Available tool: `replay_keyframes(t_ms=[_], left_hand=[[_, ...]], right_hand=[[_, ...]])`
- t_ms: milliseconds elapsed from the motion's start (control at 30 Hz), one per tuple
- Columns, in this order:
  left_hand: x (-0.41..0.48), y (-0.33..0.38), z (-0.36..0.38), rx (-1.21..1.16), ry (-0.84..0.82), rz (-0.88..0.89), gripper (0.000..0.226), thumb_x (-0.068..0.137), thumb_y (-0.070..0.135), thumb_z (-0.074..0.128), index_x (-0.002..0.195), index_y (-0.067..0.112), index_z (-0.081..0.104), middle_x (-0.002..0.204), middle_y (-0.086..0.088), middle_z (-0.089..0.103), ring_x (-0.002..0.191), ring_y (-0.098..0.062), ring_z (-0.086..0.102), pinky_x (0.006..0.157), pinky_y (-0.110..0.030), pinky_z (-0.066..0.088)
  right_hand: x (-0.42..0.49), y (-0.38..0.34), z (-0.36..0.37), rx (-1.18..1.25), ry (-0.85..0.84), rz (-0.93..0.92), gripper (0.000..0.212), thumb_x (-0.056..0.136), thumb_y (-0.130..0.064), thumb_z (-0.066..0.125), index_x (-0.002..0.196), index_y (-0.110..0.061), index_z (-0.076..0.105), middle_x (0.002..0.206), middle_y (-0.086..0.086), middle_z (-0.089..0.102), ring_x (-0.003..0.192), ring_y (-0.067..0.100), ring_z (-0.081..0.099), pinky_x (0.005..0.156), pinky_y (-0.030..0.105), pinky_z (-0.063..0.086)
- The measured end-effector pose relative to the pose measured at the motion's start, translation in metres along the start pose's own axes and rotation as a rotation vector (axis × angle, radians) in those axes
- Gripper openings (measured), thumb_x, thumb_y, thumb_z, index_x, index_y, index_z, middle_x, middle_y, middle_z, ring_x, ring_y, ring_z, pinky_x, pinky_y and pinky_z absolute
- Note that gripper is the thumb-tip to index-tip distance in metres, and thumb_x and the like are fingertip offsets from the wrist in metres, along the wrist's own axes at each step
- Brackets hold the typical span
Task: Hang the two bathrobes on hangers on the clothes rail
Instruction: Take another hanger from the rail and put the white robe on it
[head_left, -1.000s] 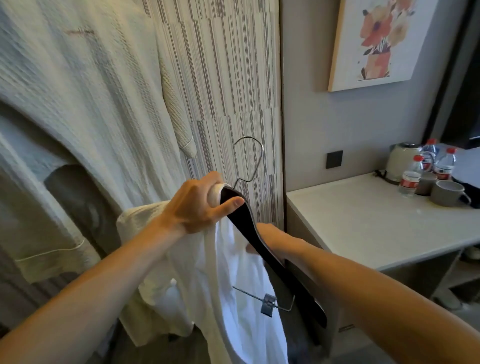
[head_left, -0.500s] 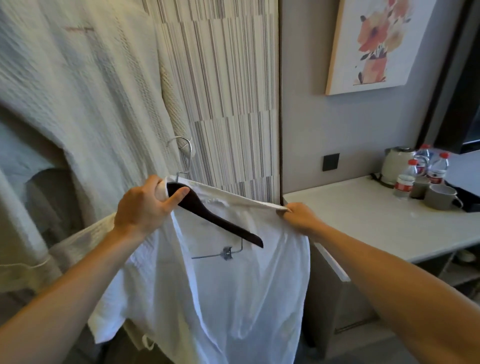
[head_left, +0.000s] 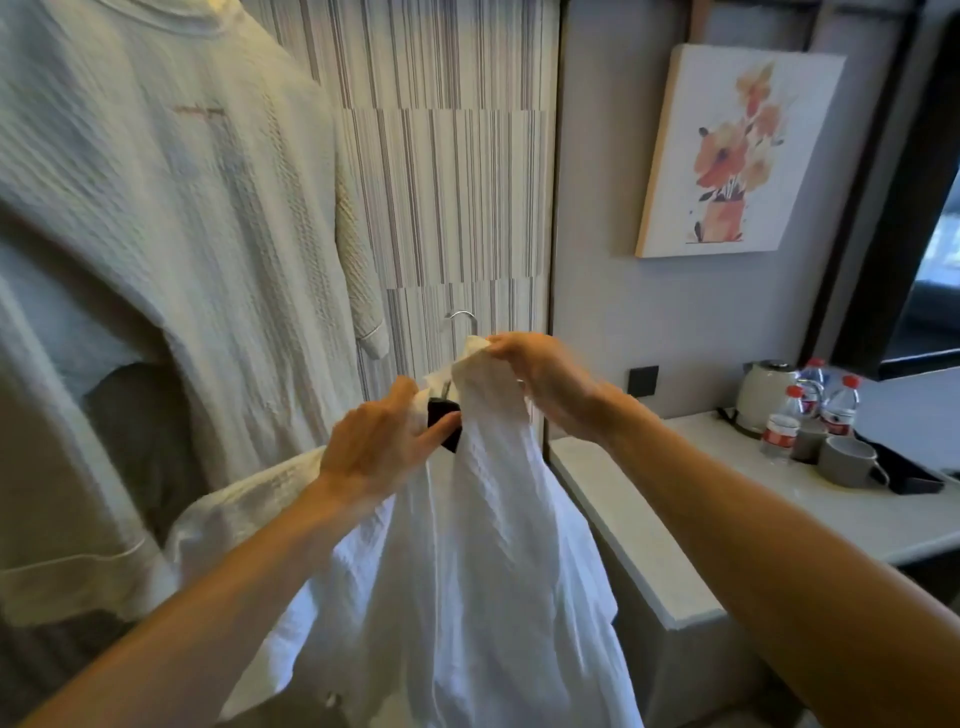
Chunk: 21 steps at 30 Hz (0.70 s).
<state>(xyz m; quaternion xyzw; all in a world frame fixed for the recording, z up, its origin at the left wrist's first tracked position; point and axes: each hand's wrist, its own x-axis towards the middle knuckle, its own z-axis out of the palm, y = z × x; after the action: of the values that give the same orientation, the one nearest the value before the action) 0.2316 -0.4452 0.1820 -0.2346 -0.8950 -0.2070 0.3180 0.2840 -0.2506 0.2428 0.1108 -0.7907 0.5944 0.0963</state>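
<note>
One cream bathrobe (head_left: 171, 218) hangs at the left, filling that side; the rail itself is out of sight. In front of me a white bathrobe (head_left: 483, 561) drapes down from a dark wooden hanger (head_left: 444, 415), of which only a short dark piece and the metal hook (head_left: 462, 319) show. My left hand (head_left: 379, 447) grips the hanger's end together with the robe's cloth. My right hand (head_left: 540, 379) pinches the robe's upper edge just above and right of the hanger, close below the hook.
A striped wall panel (head_left: 447, 182) stands behind the robes. To the right a pale counter (head_left: 727, 499) carries a kettle (head_left: 763, 395), water bottles (head_left: 779, 431), grey cups (head_left: 847, 460) and a dark tray (head_left: 904, 473). A flower painting (head_left: 732, 156) hangs above it.
My right hand has moved left and up, gathering the robe's edge over the hanger near the hook. The hanger, earlier mostly bare, is now almost covered by cloth. My view has tilted upward.
</note>
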Motion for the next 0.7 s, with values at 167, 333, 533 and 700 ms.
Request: replay_keyframes(t_ms=[167,333,533,700], left_hand=[[0.032,0.002,-0.032,-0.378,0.148,-0.044,0.061,0.073,0.071,0.051,0.083,0.012,0.054,0.066,-0.004,0.062,0.058,-0.022,0.055,0.049,-0.024,0.038],[0.051,0.020,-0.045,-0.477,0.196,-0.061,0.057,0.075,0.068,0.055,0.080,0.012,0.053,0.064,0.005,0.057,0.060,-0.002,0.053,0.048,-0.011,0.039],[0.076,0.044,-0.058,-0.508,0.181,0.016,0.045,0.079,0.056,0.064,0.097,0.017,0.052,0.078,0.007,0.061,0.068,-0.006,0.058,0.056,-0.017,0.042],[0.097,0.023,-0.064,-0.218,0.009,0.037,0.029,0.089,0.050,0.057,0.085,0.026,0.042,0.075,0.002,0.054,0.070,-0.027,0.053,0.057,-0.036,0.038]], right_hand=[[0.002,0.013,-0.028,-0.489,0.010,-0.127,0.019,0.087,-0.034,0.068,0.099,-0.020,0.064,0.107,0.001,0.059,0.100,0.021,0.060,0.090,0.041,0.053],[-0.004,-0.013,-0.051,-0.598,-0.179,0.067,0.028,0.088,-0.050,0.062,0.099,-0.024,0.060,0.088,-0.008,0.061,0.077,0.009,0.060,0.062,0.017,0.045],[-0.003,-0.032,-0.072,-0.714,-0.040,-0.146,0.031,0.080,-0.036,0.076,0.094,-0.008,0.076,0.087,0.014,0.074,0.081,0.028,0.068,0.074,0.039,0.055],[-0.003,-0.070,-0.103,-0.642,0.111,-0.098,0.024,0.080,-0.036,0.077,0.068,-0.016,0.071,0.060,-0.002,0.059,0.056,0.010,0.053,0.054,0.021,0.043]])
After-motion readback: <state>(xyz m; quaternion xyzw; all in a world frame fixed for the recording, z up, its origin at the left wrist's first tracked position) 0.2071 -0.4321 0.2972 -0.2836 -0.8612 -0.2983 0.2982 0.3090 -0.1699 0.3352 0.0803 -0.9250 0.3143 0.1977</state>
